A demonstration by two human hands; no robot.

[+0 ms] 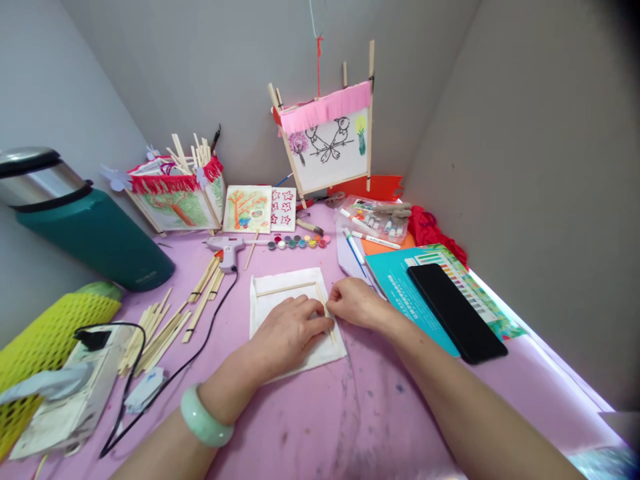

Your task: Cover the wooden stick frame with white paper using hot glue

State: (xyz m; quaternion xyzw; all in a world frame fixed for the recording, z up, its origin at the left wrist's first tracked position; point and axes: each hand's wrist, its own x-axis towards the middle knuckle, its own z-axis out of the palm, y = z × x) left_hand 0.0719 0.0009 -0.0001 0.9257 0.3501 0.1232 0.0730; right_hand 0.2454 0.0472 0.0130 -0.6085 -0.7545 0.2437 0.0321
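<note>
A white cloth square (265, 319) lies flat on the purple tabletop. One wooden stick (287, 289) runs along its far edge, and a second stick (320, 294) lies down its right side, meeting the first at the far right corner. My left hand (290, 331) rests over the cloth, thumb and fingers closed about the right-hand stick. From the other side, my right hand (353, 302) is closed in a pinch against that stick and the cloth's edge; what sits between its fingertips is hidden. A pale green bangle (206, 417) circles my left wrist.
Left of the cloth are a glue gun (230, 251), bundled sticks (165, 337), a power strip (75, 393) and a teal bottle (95, 233). Paint pots (300, 243) stand behind. A black phone (456, 312) lies on a booklet at right. A decorated lantern (330, 143) hangs above.
</note>
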